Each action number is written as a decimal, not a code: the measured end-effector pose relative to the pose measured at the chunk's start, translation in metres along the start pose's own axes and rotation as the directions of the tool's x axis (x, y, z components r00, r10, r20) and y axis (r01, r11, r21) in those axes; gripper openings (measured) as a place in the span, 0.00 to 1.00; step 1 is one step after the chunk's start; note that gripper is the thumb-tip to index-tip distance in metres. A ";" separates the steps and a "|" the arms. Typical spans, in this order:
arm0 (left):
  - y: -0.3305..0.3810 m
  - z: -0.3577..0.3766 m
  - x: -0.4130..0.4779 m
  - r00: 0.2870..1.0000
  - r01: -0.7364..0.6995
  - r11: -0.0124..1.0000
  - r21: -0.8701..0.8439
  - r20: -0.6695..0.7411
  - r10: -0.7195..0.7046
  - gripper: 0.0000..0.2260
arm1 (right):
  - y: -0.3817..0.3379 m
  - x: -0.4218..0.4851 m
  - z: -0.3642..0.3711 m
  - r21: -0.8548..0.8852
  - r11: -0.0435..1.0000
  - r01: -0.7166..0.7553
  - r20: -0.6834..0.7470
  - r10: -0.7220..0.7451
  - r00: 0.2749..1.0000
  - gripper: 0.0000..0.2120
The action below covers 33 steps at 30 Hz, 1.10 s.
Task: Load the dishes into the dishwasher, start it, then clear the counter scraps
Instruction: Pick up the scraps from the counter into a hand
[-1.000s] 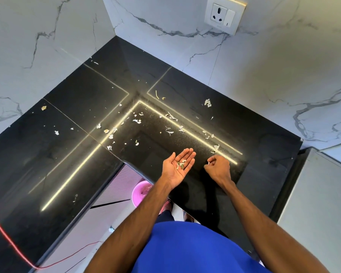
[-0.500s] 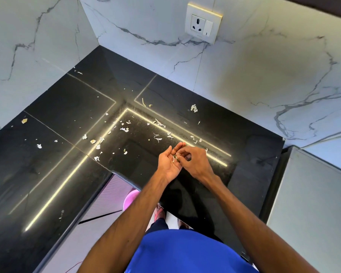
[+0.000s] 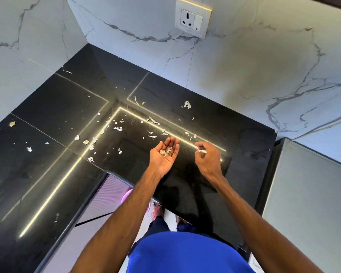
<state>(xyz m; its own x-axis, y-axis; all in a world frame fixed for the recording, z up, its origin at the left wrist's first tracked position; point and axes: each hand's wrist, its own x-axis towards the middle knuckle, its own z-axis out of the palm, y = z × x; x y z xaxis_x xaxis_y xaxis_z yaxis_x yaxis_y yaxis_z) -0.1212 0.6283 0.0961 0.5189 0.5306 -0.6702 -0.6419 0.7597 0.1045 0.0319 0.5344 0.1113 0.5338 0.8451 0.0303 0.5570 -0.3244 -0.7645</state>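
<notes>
White papery scraps (some greenish) lie in left hand.

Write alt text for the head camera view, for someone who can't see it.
A person's left hand, palm up, carries collected scraps over a black counter, while the right hand pinches a pale scrap beside it. More loose scraps lie scattered across the counter, below a marble wall with a socket.

One wide-angle view from the person's head, facing forward and steeply down, close above the inner corner of a black counter, marble walls and socket at top, blue shirt at bottom edge
</notes>
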 end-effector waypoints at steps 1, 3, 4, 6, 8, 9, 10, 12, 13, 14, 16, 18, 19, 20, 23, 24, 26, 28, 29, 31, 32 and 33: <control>0.001 -0.002 0.000 1.000 0.003 1.000 0.002 0.001 -0.003 0.17 | 0.011 -0.001 0.001 -0.050 0.998 -0.041 0.032 0.043 0.999 0.16; 0.002 -0.006 0.001 1.000 0.009 1.000 -0.002 0.004 -0.009 0.17 | 0.035 -0.005 0.006 -0.180 0.977 -0.113 0.154 0.141 0.978 0.29; 0.003 -0.009 0.002 1.000 0.006 1.000 -0.009 0.001 -0.006 0.17 | 0.047 -0.006 0.011 -0.250 0.958 -0.139 0.210 0.194 0.958 0.36; 0.005 -0.017 0.007 1.000 -0.005 1.000 -0.007 -0.006 0.005 0.16 | 0.068 -0.007 0.022 -0.374 0.915 -0.150 0.292 0.270 0.918 0.45; 0.006 -0.024 0.009 1.000 -0.021 1.000 -0.003 -0.017 0.021 0.15 | 0.081 -0.007 0.035 -0.452 0.881 -0.140 0.338 0.314 0.887 0.49; 0.007 -0.029 0.011 0.999 -0.033 0.999 -0.009 -0.024 0.033 0.15 | 0.087 -0.006 0.044 -0.484 0.865 -0.131 0.347 0.327 0.879 0.50; 0.008 -0.034 0.013 0.999 -0.046 0.999 -0.015 -0.029 0.046 0.15 | 0.091 -0.006 0.053 -0.514 0.848 -0.126 0.338 0.336 0.879 0.51; 0.009 -0.044 0.016 0.998 -0.063 0.997 -0.045 -0.033 0.062 0.15 | 0.094 -0.005 0.070 -0.556 0.819 -0.141 0.293 0.352 0.889 0.52; 0.010 -0.048 0.016 0.997 -0.069 0.996 -0.052 -0.037 0.067 0.15 | 0.093 -0.005 0.076 -0.572 0.808 -0.144 0.272 0.353 0.895 0.52; 0.010 -0.052 0.018 0.996 -0.079 0.995 -0.058 -0.040 0.077 0.15 | 0.093 -0.001 0.083 -0.587 0.798 -0.136 0.255 0.341 0.905 0.52; 0.010 -0.059 0.021 0.994 -0.107 0.992 -0.072 -0.042 0.104 0.14 | 0.091 0.009 0.096 -0.611 0.783 -0.119 0.212 0.306 0.928 0.50; 0.009 -0.062 0.022 0.992 -0.126 0.988 -0.090 -0.033 0.123 0.14 | 0.086 0.023 0.106 -0.612 0.782 -0.120 0.190 0.293 0.937 0.50; 0.010 -0.064 0.025 0.990 -0.139 0.986 -0.093 -0.026 0.137 0.14 | 0.086 0.033 0.112 -0.610 0.784 -0.112 0.185 0.279 0.942 0.50; 0.009 -0.065 0.026 0.988 -0.153 0.984 -0.094 -0.022 0.152 0.14 | 0.085 0.042 0.116 -0.611 0.785 -0.105 0.176 0.265 0.948 0.50; 0.012 -0.065 0.032 0.987 -0.161 0.981 -0.108 0.006 0.162 0.13 | 0.084 0.075 0.128 -0.597 0.795 -0.109 0.136 0.234 0.963 0.51; 0.012 -0.066 0.038 0.987 -0.157 0.982 -0.103 0.020 0.160 0.13 | 0.086 0.087 0.133 -0.592 0.799 -0.107 0.113 0.214 0.970 0.51; 0.013 -0.064 0.042 0.988 -0.145 0.983 -0.112 0.034 0.150 0.12 | 0.086 0.109 0.136 -0.570 0.816 -0.095 0.081 0.170 0.982 0.52; 0.016 -0.064 0.047 0.988 -0.138 0.986 -0.098 0.053 0.143 0.12 | 0.088 0.134 0.139 -0.554 0.832 -0.035 0.070 0.089 0.994 0.52; 0.018 -0.065 0.051 0.989 -0.132 0.987 -0.089 0.061 0.137 0.12 | 0.089 0.147 0.141 -0.550 0.835 0.007 0.075 0.042 0.996 0.52; 0.023 -0.067 0.061 0.989 -0.121 0.989 -0.081 0.071 0.127 0.12 | 0.089 0.176 0.144 -0.537 0.839 0.089 0.101 -0.040 0.994 0.53; 0.026 -0.069 0.064 0.990 -0.117 0.990 -0.076 0.075 0.123 0.12 | 0.088 0.189 0.146 -0.526 0.841 0.128 0.119 -0.076 0.990 0.52; 0.028 -0.070 0.066 0.989 -0.113 0.991 -0.066 0.084 0.119 0.12 | 0.087 0.201 0.148 -0.516 0.841 0.162 0.136 -0.106 0.985 0.52</control>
<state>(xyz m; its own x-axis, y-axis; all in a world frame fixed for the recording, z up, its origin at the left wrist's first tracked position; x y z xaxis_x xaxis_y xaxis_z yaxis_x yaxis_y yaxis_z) -0.1447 0.6585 0.0034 0.4845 0.6468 -0.5890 -0.7323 0.6682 0.1313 0.0933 0.7388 -0.0439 0.3801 0.9246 0.0236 0.8831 -0.3552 -0.3065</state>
